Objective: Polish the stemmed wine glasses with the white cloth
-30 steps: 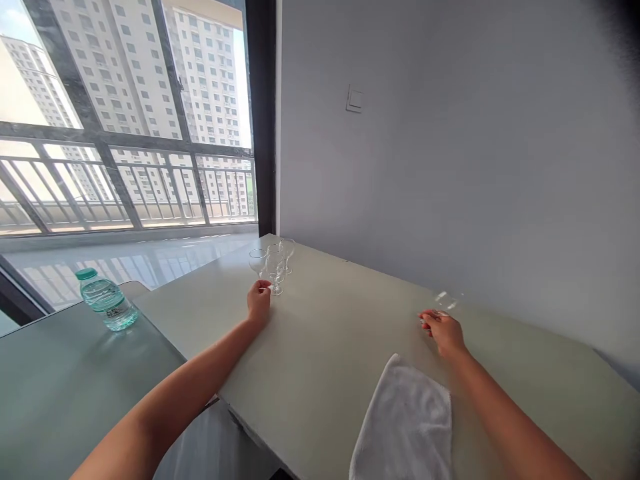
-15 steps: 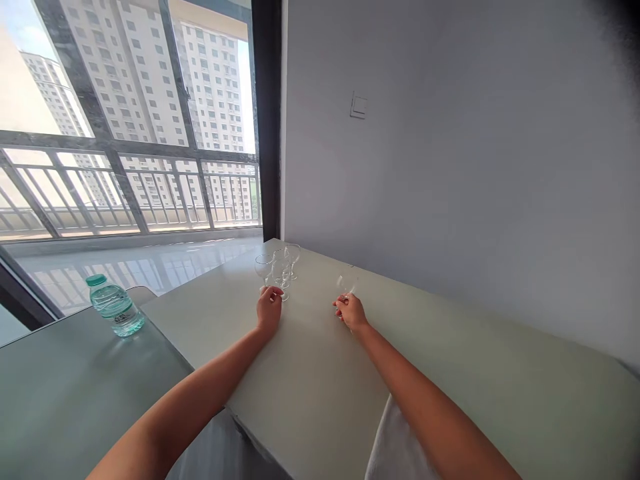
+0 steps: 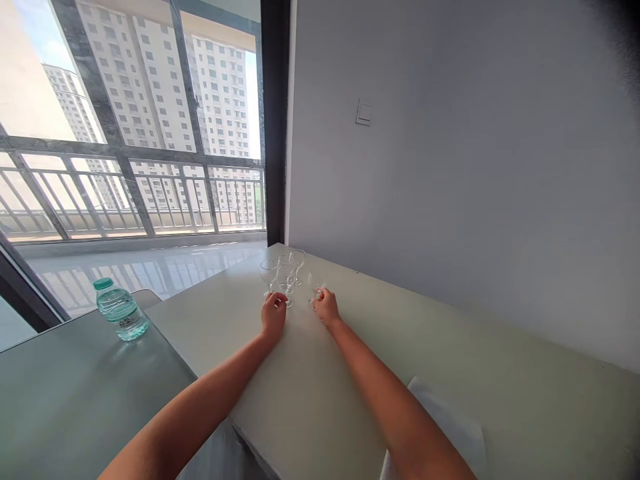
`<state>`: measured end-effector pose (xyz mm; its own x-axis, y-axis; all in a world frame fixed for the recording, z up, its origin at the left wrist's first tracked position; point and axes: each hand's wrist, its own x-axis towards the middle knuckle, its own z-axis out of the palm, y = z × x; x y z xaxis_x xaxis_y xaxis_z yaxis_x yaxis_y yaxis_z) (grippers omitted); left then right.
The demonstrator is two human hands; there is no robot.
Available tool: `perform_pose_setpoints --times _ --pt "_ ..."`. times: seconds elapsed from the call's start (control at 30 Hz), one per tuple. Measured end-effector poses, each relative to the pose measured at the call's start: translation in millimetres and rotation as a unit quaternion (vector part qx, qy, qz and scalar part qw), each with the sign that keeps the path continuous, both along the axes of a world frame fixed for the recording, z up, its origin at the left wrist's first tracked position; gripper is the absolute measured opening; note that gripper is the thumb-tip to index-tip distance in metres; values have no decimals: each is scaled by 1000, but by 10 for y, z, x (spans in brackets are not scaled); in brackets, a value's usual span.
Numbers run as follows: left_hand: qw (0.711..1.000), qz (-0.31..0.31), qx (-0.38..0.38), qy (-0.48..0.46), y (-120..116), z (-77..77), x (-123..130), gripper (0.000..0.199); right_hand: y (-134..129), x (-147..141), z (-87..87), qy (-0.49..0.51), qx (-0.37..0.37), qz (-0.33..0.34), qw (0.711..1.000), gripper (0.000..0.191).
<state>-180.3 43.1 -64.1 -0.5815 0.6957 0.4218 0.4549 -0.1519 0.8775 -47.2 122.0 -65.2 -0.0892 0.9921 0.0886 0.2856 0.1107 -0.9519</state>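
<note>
We had the glass [image 3: 317,279] close to upright, its bowl opening up and its long axis running down through the stem to the foot. Our right hand [image 3: 327,308] was closed on it low down, so the bowl stood above our fingertips; we could not tell whether the foot touched the table [image 3: 310,400]. Just left of it stood three other glasses [image 3: 286,268], upright and bunched together. Our left hand [image 3: 273,312] had its fingers curled at their feet, its hold unclear to us. The cloth [image 3: 450,420] lay partly behind our right forearm, and the bottle [image 3: 123,310] stood well to the left.
</note>
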Motion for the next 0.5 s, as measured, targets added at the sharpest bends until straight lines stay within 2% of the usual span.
perform_pose_setpoints --times 0.13,0.27,0.5 --pt "1000 1 1 1 13 -18 -15 15 -27 -109 -12 21 2 32 999 51" --pt "1000 0 4 -1 25 -29 -19 14 -60 -160 -31 46 -7 54 997 53" --pt "1000 7 -2 -22 44 -52 -24 13 -12 -175 -32 67 -29 14 997 55"
